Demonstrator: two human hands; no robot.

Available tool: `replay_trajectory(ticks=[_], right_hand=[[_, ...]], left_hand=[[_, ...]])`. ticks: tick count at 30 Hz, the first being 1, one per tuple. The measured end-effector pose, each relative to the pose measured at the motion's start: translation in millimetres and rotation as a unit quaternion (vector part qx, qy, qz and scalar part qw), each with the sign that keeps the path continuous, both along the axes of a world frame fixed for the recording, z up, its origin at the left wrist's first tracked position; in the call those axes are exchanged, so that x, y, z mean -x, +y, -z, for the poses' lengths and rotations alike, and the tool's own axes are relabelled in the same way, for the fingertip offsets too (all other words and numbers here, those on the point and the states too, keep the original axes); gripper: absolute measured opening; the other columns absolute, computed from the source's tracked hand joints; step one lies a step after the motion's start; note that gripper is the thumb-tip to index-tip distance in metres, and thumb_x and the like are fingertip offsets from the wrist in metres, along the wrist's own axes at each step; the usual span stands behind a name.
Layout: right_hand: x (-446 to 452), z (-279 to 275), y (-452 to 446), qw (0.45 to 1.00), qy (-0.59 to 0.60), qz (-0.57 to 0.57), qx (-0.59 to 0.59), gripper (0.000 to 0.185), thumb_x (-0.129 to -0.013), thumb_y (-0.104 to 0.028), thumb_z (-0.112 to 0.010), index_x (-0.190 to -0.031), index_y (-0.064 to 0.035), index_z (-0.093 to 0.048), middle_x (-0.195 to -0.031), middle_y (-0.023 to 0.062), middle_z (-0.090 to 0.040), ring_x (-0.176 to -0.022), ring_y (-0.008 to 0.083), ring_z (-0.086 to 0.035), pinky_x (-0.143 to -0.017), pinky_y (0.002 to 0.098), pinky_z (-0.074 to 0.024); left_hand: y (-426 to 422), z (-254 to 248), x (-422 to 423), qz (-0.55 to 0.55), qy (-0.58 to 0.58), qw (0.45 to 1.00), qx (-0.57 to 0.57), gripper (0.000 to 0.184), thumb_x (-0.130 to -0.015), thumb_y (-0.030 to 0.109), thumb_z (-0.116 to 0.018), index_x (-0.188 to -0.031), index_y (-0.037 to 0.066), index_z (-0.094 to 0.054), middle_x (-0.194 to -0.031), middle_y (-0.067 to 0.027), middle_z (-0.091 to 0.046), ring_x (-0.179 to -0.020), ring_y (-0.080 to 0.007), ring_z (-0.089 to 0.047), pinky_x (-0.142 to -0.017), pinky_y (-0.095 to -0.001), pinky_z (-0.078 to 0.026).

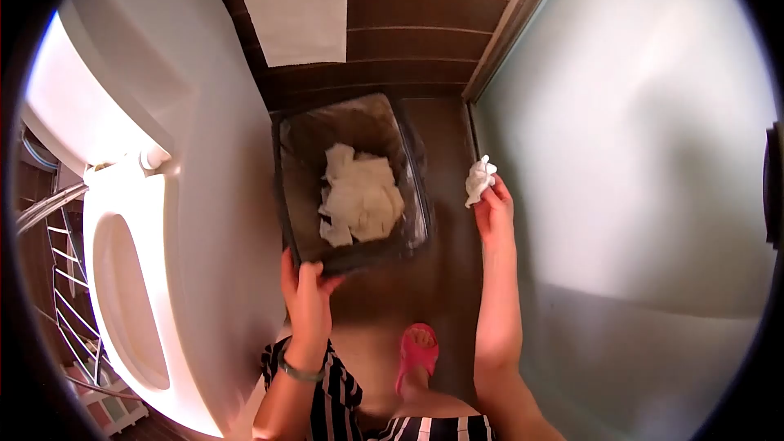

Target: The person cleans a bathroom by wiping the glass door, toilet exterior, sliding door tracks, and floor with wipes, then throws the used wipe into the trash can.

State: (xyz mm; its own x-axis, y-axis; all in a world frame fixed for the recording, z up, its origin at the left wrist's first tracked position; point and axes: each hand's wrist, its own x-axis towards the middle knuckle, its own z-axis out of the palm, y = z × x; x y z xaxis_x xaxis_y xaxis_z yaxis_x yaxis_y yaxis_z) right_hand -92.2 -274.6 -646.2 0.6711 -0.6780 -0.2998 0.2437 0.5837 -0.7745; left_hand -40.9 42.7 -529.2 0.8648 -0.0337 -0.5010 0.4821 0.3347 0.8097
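Nearest, the left hand (309,294) grasps the near rim of the bin (302,163), by my judgement a steadying hold, with crumpled paper (359,196) lying inside. Farther out, the right hand (496,211) pinches a tissue (479,181), apart from the bin; any next move calls for a firm rim grip and light fingertips.

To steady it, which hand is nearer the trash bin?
Left. Left hand holds the trash bin at its near edge; right hand, holding tissue, is apart, to its right.
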Motion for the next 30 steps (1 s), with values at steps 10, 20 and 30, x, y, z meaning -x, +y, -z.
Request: replay_trajectory(ticks=[10, 20, 30], right_hand=[[-210.7, -60.5, -81.1, 0.689, 0.069, 0.176, 0.699, 0.017, -0.077, 0.005, -0.063, -0.089, -0.0070, -0.069, -0.089, 0.0103, -0.064, -0.076, 0.0264, -0.063, -0.068, 0.0346, -0.0500], [-290.7, 9.6, -95.8, 0.571, -0.022, 0.116, 0.812, 0.029, -0.067, 0.011, -0.064, -0.087, -0.0079, -0.070, -0.090, 0.0065, -0.063, -0.084, 0.0252, -0.060, -0.071, 0.0343, -0.0518], [-286.3, 156.2, -92.0, 0.595, 0.116, -0.071, 0.792, 0.021, -0.076, 0.003, -0.060, -0.091, -0.0078, -0.068, -0.093, 0.0108, -0.061, -0.094, 0.0302, -0.059, -0.077, 0.0392, -0.0524]], left_hand=[[42.8, -2.5, 30.3, 0.091, 0.065, 0.990, -0.087, 0.061, -0.085, 0.005, -0.042, -0.144, 0.006, -0.028, -0.126, -0.0098, -0.051, -0.103, -0.0186, -0.055, -0.080, -0.0320, -0.050], [45.7, -0.7, 16.2, 0.144, 0.157, 0.954, -0.211, 0.059, -0.089, 0.006, -0.040, -0.146, 0.006, -0.024, -0.125, -0.0100, -0.050, -0.107, -0.0199, -0.053, -0.087, -0.0330, -0.047], [36.0, -11.6, 12.6, 0.099, 0.119, 0.964, -0.218, 0.056, -0.087, 0.009, -0.043, -0.142, 0.007, -0.032, -0.091, 0.0003, -0.052, -0.062, -0.0051, -0.038, -0.051, -0.0198, -0.032]])
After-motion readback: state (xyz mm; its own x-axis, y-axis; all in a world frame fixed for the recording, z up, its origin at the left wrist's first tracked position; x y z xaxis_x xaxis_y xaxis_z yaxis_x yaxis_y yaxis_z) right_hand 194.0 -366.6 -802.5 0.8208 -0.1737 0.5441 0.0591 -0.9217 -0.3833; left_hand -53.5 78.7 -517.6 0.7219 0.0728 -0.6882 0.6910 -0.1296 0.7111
